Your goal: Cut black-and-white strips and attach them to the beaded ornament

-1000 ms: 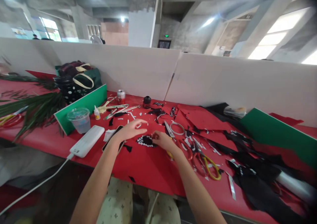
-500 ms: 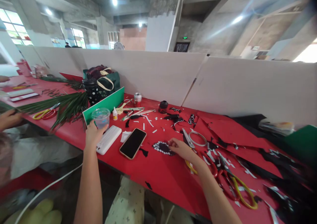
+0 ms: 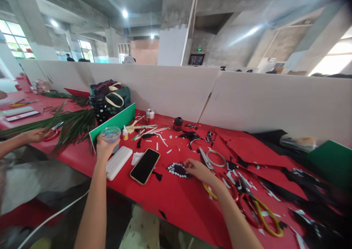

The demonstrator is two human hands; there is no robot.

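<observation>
My left hand (image 3: 103, 148) is wrapped around a clear plastic cup (image 3: 112, 132) at the left end of my work area, by the green divider. What lies in the cup is too small to make out. My right hand (image 3: 195, 168) rests at the right edge of a black piece with white pearl beads (image 3: 177, 169), flat on the red table. Its fingers are bent and pinched together on that edge. Between my hands lie a phone (image 3: 145, 166) and a white power bank (image 3: 119, 163).
Scissors with red and yellow handles (image 3: 268, 216) lie right of my right forearm, among black and white scraps. Behind stand a small glue bottle (image 3: 125, 133), a can (image 3: 150, 116) and a dark jar (image 3: 178, 124). At left, a co-worker's hand (image 3: 35, 135) is near long green leaves (image 3: 78, 126).
My left hand has closed further around the cup, which looks slightly tilted. My right hand stays at the beaded piece. The co-worker's hand has moved right, toward the red-handled scissors.
</observation>
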